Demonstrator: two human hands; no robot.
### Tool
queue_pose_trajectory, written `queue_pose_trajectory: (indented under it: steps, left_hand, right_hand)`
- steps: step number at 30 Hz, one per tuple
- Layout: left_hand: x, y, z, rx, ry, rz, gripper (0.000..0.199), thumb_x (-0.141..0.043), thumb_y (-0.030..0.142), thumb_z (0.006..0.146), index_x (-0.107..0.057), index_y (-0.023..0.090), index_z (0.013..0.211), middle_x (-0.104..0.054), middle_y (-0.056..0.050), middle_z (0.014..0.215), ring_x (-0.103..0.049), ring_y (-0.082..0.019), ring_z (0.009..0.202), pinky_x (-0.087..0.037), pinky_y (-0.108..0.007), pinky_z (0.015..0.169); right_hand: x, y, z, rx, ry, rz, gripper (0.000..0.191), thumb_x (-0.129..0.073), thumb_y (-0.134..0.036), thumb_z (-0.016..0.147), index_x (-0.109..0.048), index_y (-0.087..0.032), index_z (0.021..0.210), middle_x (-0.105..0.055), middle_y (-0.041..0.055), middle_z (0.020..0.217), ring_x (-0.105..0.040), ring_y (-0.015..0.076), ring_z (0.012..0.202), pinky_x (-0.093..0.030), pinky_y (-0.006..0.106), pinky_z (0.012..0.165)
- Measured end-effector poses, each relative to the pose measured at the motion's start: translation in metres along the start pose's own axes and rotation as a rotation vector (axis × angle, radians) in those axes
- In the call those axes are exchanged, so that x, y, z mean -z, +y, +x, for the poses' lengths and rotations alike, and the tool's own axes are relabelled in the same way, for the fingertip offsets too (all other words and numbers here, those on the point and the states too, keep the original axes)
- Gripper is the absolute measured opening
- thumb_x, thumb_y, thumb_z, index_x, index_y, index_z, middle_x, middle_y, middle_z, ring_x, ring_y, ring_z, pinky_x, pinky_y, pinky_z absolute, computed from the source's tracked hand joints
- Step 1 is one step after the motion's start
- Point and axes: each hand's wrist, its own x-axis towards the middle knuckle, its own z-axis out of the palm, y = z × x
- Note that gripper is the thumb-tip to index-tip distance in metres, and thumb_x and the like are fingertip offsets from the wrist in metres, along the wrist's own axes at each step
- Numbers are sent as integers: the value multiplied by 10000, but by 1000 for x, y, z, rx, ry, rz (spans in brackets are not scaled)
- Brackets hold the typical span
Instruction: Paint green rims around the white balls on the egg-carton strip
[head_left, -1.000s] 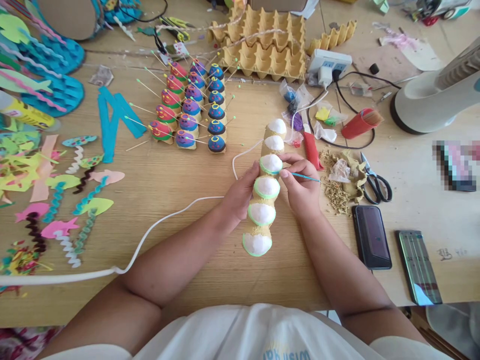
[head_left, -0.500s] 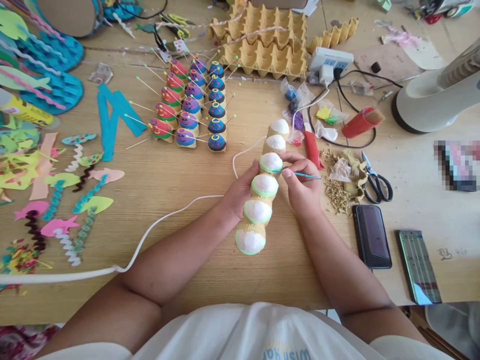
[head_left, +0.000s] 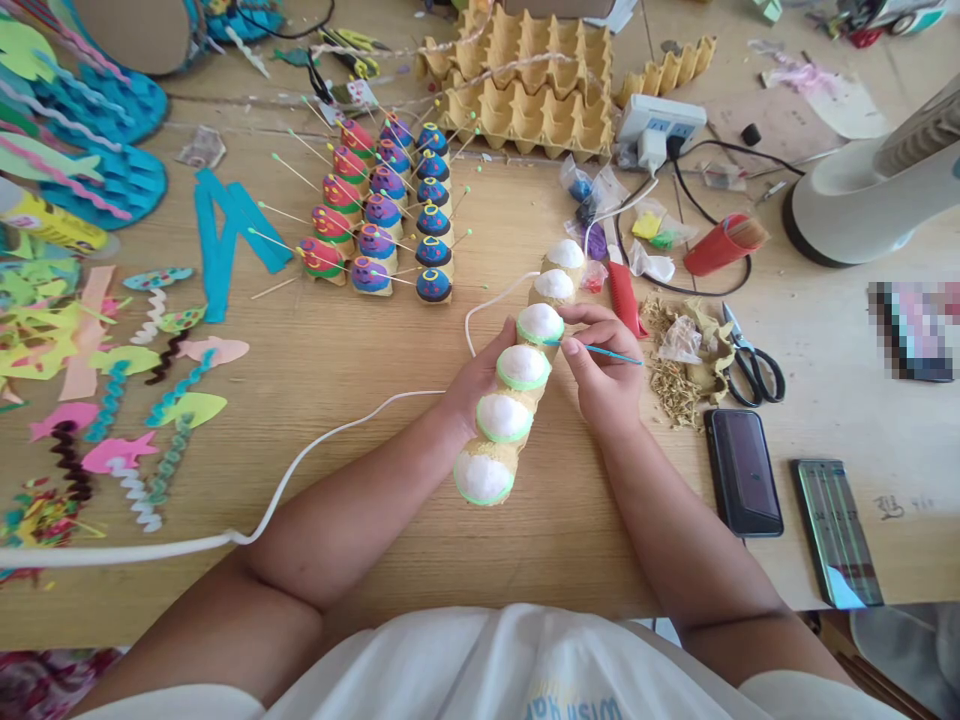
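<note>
As the head view shows, the left hand (head_left: 484, 375) grips the strip (head_left: 523, 366) aslant over the bench (head_left: 420, 560), while the right hand (head_left: 606, 375) pinches the tool (head_left: 616, 354), its tip by the green edging of the third dome (head_left: 540, 320) from the far end. A slip by either hand could smear or dent the edging. The strip's near end, lacking visible support, could dip. The cord (head_left: 397, 400), passing beneath the left wrist, could snag.
</note>
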Motion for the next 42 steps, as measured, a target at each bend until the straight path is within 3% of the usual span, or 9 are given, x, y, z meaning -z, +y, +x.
queue_pose_trajectory:
  steps: [7, 14, 18, 22, 24, 27, 34, 42]
  left_hand:
    - [9, 3, 6, -80, -61, -24, 562, -589, 822, 944, -784, 323, 1113, -753, -80, 733, -800, -340, 768, -629, -472, 719]
    - [5, 2, 2, -21, -64, 75, 539, -625, 790, 954, -780, 285, 1063, -746, -77, 720, -800, -338, 779, -612, -459, 748]
    - [-5, 3, -2, -181, -11, 186, 485, -780, 764, 868, -765, 288, 955, -744, -37, 712, -776, -287, 748, -604, -426, 758]
    - [-22, 1, -9, -434, 53, 283, 425, -849, 702, 843, -796, 292, 942, -820, -23, 881, -793, -297, 958, -610, -407, 845]
    - [-28, -2, -11, -473, 46, 279, 406, -860, 655, 856, -793, 260, 920, -840, -45, 945, -790, -318, 1087, -616, -414, 904]
    - [-28, -5, -7, -539, 47, 226, 430, -903, 619, 824, -772, 213, 876, -839, -72, 941, -790, -320, 1132, -616, -412, 934]
    - [-18, -8, 4, -646, 57, 332, 548, -913, 725, 745, -746, 210, 831, -784, -24, 804, -795, -230, 911, -591, -303, 720]
    - [-6, -10, 8, -709, 94, 426, 528, -909, 725, 764, -809, 216, 863, -696, 11, 737, -602, -108, 629, -494, -244, 581]
  right_hand:
    - [4, 10, 0, -13, -12, 10, 323, -856, -591, 878, -717, -309, 808, -693, 1, 1330, -636, 267, 1306, -479, 560, 1263]
    - [3, 5, 2, 21, -8, -39, 277, -862, -521, 895, -721, -302, 801, -689, 22, 1253, -637, 256, 1282, -471, 538, 1263]
    - [3, 5, 1, 34, -6, -19, 278, -847, -501, 915, -703, -287, 813, -705, 26, 1229, -661, 249, 1260, -507, 535, 1226]
    - [2, 0, 0, 39, -29, -59, 259, -836, -469, 932, -709, -275, 815, -728, 39, 1258, -691, 246, 1243, -540, 522, 1182]
    - [2, -2, -1, 36, -36, -76, 243, -833, -448, 939, -715, -273, 818, -744, 44, 1276, -703, 248, 1247, -546, 521, 1176]
    - [1, 0, -2, 7, -32, -41, 235, -839, -433, 935, -710, -275, 818, -768, 41, 1263, -724, 249, 1250, -564, 514, 1164]
    - [0, 7, -3, -82, -26, 145, 263, -848, -447, 924, -677, -278, 817, -817, 11, 1220, -781, 210, 1133, -643, 413, 987]
    - [0, 0, -3, -48, -40, 71, 232, -843, -423, 936, -699, -277, 827, -804, 29, 1274, -750, 234, 1239, -598, 476, 1137]
